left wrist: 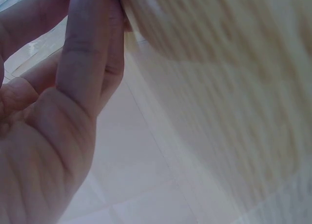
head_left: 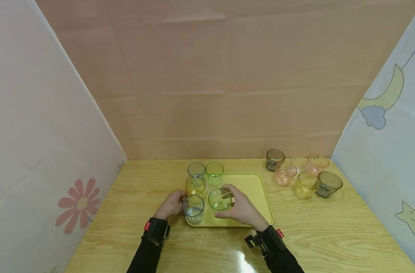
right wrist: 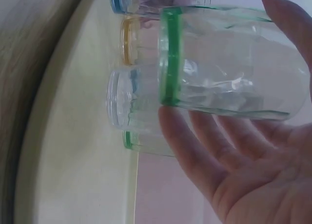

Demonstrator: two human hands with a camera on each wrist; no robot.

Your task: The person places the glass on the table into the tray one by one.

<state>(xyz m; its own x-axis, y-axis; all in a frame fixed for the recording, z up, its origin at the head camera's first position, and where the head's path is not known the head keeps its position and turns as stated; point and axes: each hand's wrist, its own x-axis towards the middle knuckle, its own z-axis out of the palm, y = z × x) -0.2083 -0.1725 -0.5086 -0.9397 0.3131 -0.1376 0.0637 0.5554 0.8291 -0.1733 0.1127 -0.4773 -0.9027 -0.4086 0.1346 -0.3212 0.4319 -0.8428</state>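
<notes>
The right hand (head_left: 240,206) had a green glass (head_left: 216,203) in its grip. The thumb was on the near side and the fingers curled round the far side, so the glass sat right between them, just to the left of the palm. In the right wrist view, the green ring on one end was by a fingertip, and the other end was closer to the thumb. The green glass was over the yellow tray (head_left: 251,199) or standing on it, but I could not tell which

The left hand (head_left: 172,206) was close beside the front blue glass (head_left: 193,215), on its left. Some fingers were hidden, so I could not tell if it was gripping that glass

The front blue glass was just left of the green one. Behind it came a yellow glass (head_left: 195,186), then a back blue glass (head_left: 196,170) next to a back green glass (head_left: 215,170). More glasses (head_left: 306,185), some pink and some dark, stood bunched on the wooden table (head_left: 139,182), far to the right
</notes>
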